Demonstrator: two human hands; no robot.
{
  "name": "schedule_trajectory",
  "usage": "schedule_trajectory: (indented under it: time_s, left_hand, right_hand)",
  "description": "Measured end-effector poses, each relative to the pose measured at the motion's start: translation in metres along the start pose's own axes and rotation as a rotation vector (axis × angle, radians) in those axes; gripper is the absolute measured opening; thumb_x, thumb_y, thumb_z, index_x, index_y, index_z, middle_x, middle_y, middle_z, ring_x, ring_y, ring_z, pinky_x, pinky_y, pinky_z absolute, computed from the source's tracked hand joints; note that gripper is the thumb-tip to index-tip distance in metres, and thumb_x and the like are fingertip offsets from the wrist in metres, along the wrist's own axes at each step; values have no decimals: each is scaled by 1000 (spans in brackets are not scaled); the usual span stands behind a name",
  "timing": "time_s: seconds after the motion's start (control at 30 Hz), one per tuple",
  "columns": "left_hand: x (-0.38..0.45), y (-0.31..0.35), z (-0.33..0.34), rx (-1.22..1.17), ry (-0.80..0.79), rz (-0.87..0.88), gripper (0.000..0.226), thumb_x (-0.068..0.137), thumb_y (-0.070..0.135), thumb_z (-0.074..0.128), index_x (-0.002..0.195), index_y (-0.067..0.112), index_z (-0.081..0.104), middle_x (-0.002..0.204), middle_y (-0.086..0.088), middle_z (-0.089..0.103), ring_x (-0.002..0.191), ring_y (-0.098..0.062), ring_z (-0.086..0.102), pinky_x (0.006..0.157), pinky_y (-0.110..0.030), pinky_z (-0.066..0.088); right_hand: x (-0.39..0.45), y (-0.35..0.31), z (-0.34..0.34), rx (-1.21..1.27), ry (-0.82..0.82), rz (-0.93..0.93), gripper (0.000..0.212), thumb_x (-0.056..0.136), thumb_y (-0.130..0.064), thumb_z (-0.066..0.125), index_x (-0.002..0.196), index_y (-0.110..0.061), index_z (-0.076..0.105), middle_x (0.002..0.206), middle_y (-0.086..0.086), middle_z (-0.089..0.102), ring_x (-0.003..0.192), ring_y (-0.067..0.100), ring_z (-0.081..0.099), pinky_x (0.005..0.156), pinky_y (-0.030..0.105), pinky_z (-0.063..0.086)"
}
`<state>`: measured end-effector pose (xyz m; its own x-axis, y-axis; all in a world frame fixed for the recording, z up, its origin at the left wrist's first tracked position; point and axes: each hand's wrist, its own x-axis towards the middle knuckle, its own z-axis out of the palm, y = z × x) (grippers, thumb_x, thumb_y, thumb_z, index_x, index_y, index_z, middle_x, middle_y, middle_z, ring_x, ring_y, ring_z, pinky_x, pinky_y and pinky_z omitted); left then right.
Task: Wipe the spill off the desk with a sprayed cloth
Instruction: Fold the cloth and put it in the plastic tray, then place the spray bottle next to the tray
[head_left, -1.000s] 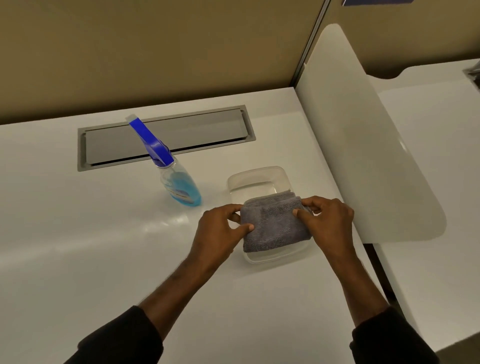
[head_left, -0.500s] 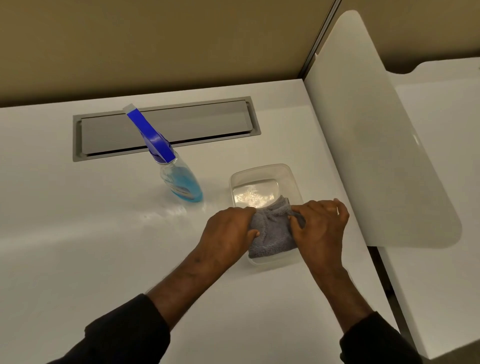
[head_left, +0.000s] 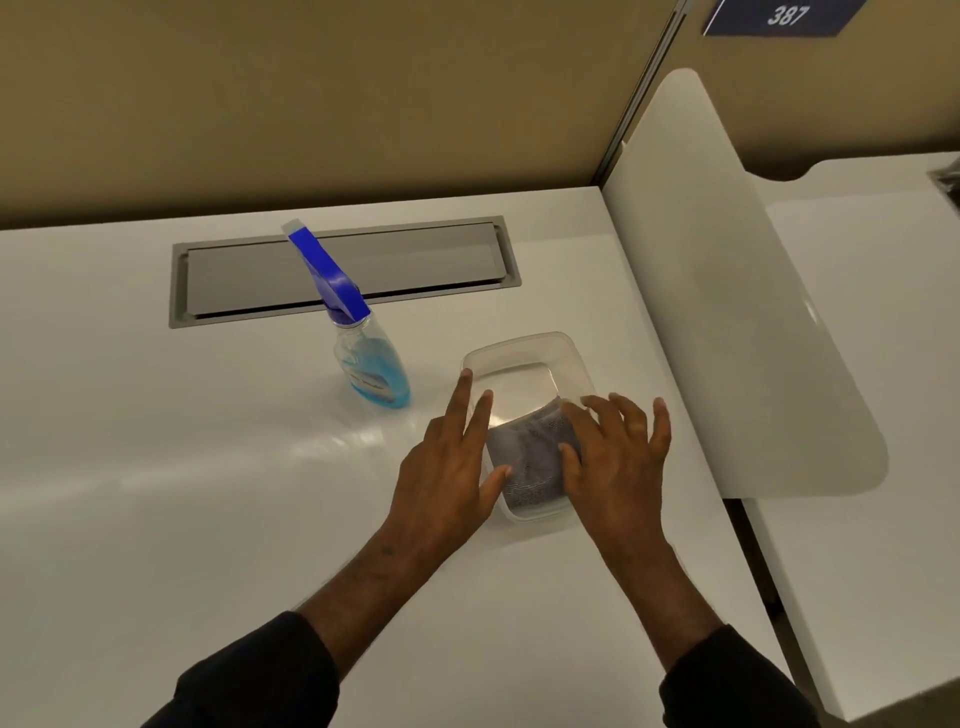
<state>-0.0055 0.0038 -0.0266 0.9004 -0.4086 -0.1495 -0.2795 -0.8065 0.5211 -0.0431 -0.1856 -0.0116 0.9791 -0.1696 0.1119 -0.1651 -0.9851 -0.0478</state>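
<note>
A folded grey cloth (head_left: 530, 460) lies in the near half of a clear plastic tub (head_left: 524, 351) on the white desk (head_left: 208, 493). My left hand (head_left: 449, 470) hovers at the tub's left side with fingers straight and spread, holding nothing. My right hand (head_left: 618, 457) is spread flat over the tub's right side, fingers straight, its thumb near the cloth. A spray bottle (head_left: 374, 369) with blue liquid and a blue trigger head stands left of the tub. No spill shows on the desk.
A grey metal cable hatch (head_left: 343, 273) is set into the desk behind the bottle. A white divider panel (head_left: 727, 312) rises along the desk's right edge, with another desk beyond it. A tan partition wall closes the back.
Both hands have let go of the cloth, which now lies in the tub, and their fingers have opened and spread.
</note>
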Motion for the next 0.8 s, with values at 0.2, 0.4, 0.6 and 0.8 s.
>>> schedule_trajectory:
  time_s: [0.2,0.4,0.6,0.8]
  left_hand:
    - [-9,-10,8,24,-80,-62,90,88,71,32,151,27,-15,162,4,-19,150,-23,14,113,-41,31]
    - [-5,-12,8,36,-131,-63,89,90,68,35,152,25,-14,163,3,-13,149,-23,16,113,-43,31]
    - [-4,-10,3,52,-191,-51,89,92,66,35,152,24,-16,163,2,-16,149,-23,15,115,-46,32]
    - [-8,-12,1,-28,-206,-81,90,88,70,35,150,31,-19,162,3,-18,150,-27,13,114,-49,29]
  right_hand:
    - [9,-26,-8,74,-302,-98,45,95,-34,65,135,-16,60,140,6,60,131,26,54,111,37,40]
    - [9,-31,-4,73,-431,-35,48,99,-41,57,142,-19,54,150,4,51,135,22,50,110,35,44]
    - [-2,-34,-4,75,-421,18,42,100,-43,55,135,-20,60,144,3,54,129,22,53,100,35,51]
    - [12,-39,-9,117,-452,76,39,98,-39,61,132,-19,63,134,4,64,119,23,63,98,35,54]
